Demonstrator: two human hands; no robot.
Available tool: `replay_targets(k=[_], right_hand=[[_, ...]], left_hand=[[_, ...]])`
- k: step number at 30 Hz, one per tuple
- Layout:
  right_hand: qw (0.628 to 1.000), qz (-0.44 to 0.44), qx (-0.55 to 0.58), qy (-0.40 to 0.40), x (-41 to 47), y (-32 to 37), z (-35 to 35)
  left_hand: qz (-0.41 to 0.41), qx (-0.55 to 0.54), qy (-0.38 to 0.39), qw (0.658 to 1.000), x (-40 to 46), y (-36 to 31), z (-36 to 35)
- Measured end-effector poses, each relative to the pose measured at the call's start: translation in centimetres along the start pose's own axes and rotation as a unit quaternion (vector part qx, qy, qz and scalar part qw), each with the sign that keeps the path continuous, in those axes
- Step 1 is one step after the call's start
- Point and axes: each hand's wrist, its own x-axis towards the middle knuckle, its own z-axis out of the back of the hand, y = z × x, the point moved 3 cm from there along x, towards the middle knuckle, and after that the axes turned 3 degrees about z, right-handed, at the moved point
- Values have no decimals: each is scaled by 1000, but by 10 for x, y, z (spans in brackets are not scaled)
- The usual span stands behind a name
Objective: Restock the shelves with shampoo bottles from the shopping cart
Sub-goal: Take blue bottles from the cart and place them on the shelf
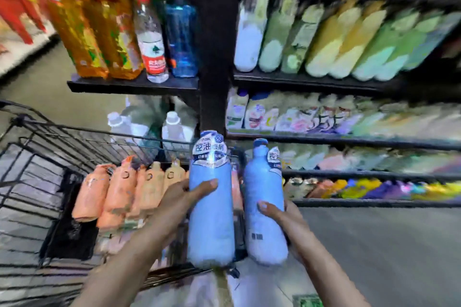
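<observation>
I hold two tall light-blue shampoo bottles upright in front of me. My left hand grips the left blue bottle around its middle, label facing me. My right hand grips the right blue bottle, whose barcode faces me. Both bottles are over the right edge of the black wire shopping cart. Several orange shampoo bottles lie in a row inside the cart. Dark shelves to the right hold rows of shampoo bottles, blurred by motion.
A dark upright post divides the shelving. To its left, a shelf carries oil bottles, a water bottle and a blue bottle. Grey floor lies at the lower right below the shelves.
</observation>
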Motion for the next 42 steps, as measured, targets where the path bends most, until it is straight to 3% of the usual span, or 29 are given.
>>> replay_targets(k=[10, 14, 21, 33, 42], right_hand=[[986, 93, 87, -107, -61, 39, 234], [976, 123, 101, -150, -58, 60, 299], [962, 183, 79, -185, -14, 122, 400], [946, 233, -17, -227, 129, 236, 545], [941, 292, -12, -172, 246, 301, 611]], left_hand=[[-37, 58, 129, 989, 16, 2, -273], [-33, 56, 180, 982, 40, -10, -345], [-96, 85, 205, 970, 106, -52, -444], [-128, 24, 159, 979, 251, -154, -598], [-226, 44, 13, 973, 326, -205, -663]])
